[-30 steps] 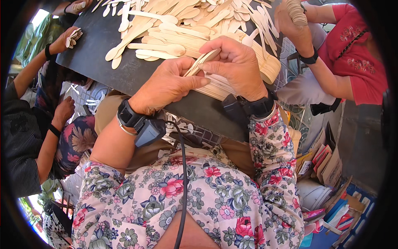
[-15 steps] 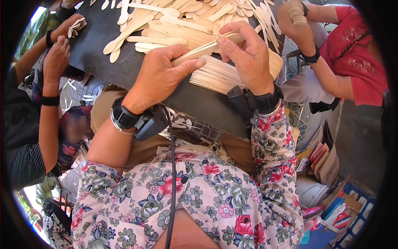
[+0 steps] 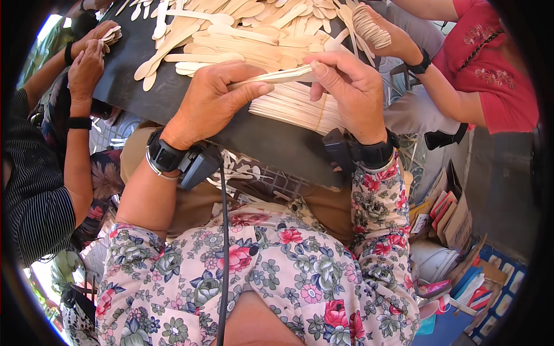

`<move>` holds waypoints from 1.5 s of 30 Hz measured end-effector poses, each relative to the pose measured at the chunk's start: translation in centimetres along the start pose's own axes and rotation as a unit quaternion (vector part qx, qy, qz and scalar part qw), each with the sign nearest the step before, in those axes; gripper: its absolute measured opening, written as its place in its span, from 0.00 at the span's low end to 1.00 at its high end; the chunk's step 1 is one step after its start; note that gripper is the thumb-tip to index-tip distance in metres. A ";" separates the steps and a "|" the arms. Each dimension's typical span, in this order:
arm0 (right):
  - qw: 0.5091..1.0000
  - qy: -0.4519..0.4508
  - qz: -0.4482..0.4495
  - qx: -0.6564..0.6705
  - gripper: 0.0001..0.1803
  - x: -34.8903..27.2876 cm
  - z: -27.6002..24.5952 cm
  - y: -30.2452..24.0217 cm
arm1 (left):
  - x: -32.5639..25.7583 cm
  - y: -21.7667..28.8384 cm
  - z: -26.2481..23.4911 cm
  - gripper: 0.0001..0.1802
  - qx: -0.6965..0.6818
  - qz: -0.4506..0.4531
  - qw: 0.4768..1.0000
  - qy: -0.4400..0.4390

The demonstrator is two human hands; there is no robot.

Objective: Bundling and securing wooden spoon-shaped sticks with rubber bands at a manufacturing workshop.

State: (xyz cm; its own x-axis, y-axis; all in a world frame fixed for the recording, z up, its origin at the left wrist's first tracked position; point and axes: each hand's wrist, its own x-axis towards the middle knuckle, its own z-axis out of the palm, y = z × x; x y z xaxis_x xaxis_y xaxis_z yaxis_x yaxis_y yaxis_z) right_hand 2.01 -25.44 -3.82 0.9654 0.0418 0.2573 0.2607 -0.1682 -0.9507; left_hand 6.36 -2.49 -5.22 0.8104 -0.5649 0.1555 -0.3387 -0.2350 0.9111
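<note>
Both hands are raised over the near side of a dark table (image 3: 259,141), with a small stack of pale wooden spoons (image 3: 281,76) stretched between them. My left hand (image 3: 216,95) pinches one end between thumb and fingers. At the other end, the thumb and fingertips of my right hand (image 3: 353,86) close on the spoons. Just beneath lies a neat, thick bundle of wooden spoons (image 3: 291,109), partly covered by my right hand; a thin band seems to cross it. Beyond my hands spreads a loose heap of wooden spoons (image 3: 248,45), pointing various ways.
At the left, a person's hands (image 3: 86,63) hold a few spoons. On the right, another person in a red top (image 3: 496,86) holds a fanned spoon stack (image 3: 371,27). Cardboard boxes (image 3: 453,213) and a blue crate (image 3: 499,288) stand at lower right. A black cable (image 3: 224,259) hangs before me.
The held spoons have come more level, and my right hand has moved slightly right and down. The right person's hand with the fanned stack has shifted left and turned.
</note>
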 end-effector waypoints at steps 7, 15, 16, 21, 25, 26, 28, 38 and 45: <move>0.995 0.025 0.071 0.068 0.09 -2.8 -1.1 0.1 | 0.2 -0.4 0.4 0.13 0.002 0.013 1.000 -0.001; 0.996 0.014 0.092 -0.013 0.08 -5.1 -2.0 0.1 | 0.7 0.1 0.3 0.11 -0.212 -0.143 0.965 -0.052; 0.995 0.021 0.093 -0.007 0.08 -5.3 -1.9 0.0 | 0.7 0.2 0.2 0.11 -0.289 -0.196 0.936 -0.054; 0.983 0.042 -0.022 -0.177 0.08 -5.6 -0.3 -0.3 | 1.2 -1.4 2.3 0.13 -0.434 -0.215 0.875 0.018; 0.958 0.050 -0.122 -0.255 0.09 -5.7 0.3 0.0 | 1.2 -0.6 3.1 0.16 -0.468 -0.230 0.853 0.000; 0.958 0.051 -0.126 -0.254 0.09 -5.7 0.6 -0.1 | 1.1 -0.6 2.9 0.16 -0.466 -0.230 0.854 -0.002; 0.963 0.052 -0.110 -0.240 0.09 -5.6 0.8 -0.3 | 1.0 -0.8 2.6 0.16 -0.469 -0.220 0.856 0.013; 0.996 0.042 0.067 -0.040 0.08 -5.6 1.4 -0.9 | 0.4 0.2 1.4 0.15 -0.424 -0.213 0.880 0.008; 0.987 0.034 0.153 0.025 0.08 -5.3 1.2 -1.8 | 0.0 0.8 1.5 0.16 -0.381 -0.186 0.905 0.016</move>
State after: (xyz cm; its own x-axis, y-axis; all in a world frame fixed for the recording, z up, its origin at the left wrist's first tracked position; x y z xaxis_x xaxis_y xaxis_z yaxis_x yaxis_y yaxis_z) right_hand -3.57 -24.19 -3.69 0.9970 -0.0696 -0.0330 -0.0407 -0.1131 -0.9927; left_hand 5.39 -3.89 -5.02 0.8177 -0.5337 -0.2156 0.3790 0.2173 0.8995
